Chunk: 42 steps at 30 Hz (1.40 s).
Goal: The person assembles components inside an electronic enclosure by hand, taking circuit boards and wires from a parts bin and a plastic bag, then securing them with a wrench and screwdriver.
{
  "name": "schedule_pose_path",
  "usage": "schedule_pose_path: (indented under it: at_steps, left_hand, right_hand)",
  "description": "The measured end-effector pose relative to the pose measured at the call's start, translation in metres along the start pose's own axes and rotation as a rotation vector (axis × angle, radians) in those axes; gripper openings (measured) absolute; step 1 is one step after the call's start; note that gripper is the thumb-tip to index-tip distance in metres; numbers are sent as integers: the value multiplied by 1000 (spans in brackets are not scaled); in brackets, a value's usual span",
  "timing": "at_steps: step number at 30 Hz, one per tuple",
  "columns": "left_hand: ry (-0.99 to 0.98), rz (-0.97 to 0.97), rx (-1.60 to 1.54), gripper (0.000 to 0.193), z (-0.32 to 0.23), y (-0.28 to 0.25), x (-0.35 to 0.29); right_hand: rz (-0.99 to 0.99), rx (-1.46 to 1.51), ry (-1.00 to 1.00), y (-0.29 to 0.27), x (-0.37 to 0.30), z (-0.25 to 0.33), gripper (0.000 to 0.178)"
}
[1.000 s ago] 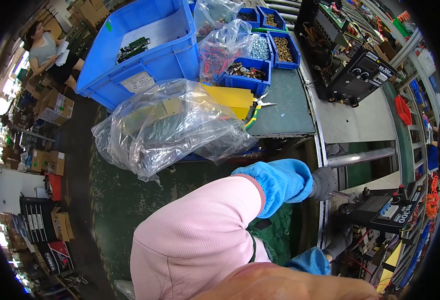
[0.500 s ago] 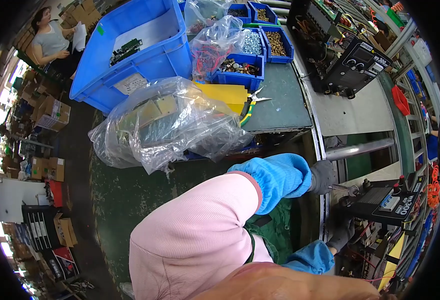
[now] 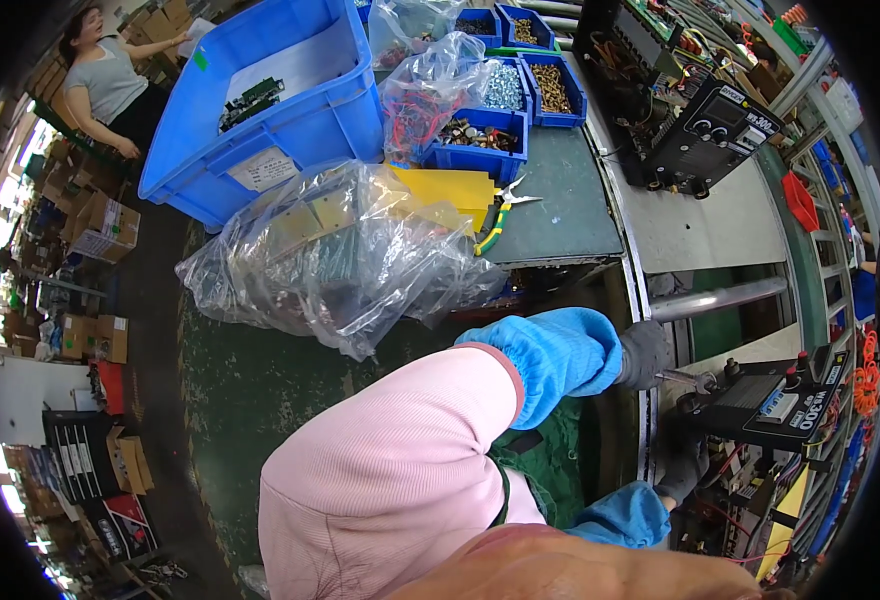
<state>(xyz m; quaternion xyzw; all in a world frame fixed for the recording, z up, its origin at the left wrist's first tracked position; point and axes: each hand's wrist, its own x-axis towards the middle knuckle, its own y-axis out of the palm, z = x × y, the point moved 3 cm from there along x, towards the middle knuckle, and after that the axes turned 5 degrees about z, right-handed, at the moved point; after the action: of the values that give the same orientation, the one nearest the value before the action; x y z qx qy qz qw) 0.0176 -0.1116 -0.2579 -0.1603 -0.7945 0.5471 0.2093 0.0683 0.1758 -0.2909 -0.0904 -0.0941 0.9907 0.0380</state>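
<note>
Gripping shiny metal wrench (image 3: 681, 377) w/ fabric-gloved L hand (image 3: 645, 355), R hand (image 3: 684, 470) hold unclear.

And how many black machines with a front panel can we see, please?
2: the upper machine at upper right, and the lower machine at lower right, near the left hand. More may be hidden behind them.

white label (image 3: 263, 169) on blue bin (image 3: 312, 135), lettering (image 3: 762, 122) on far black machine (image 3: 712, 142), on near machine (image 3: 752, 404)

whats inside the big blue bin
At least one green circuit board lies in the bin, on something flat and white. What lies under that, or behind the near wall, is covered.
</note>
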Motion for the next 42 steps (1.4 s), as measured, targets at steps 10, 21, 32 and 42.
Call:
schedule_pose_path:
  at_steps: [10, 21, 32, 42]
  left_hand:
    - [19, -16, 3, 27, 0, -1, 0]
    - [0, -8, 31, 27, 1, -4, -3]
    - [14, -12, 9, 26, 1, -9, -4]
    - [24, -58, 13, 25, -1, -9, -5]
  right_hand:
    - [-98, 4, 70, 2, -8, 3, 43]
    - [-8, 9, 31, 4, -3, 4, 40]
    - [-46, -25, 59, 7, -4, 10, 44]
    - [44, 117, 55, -12, 11, -19, 47]
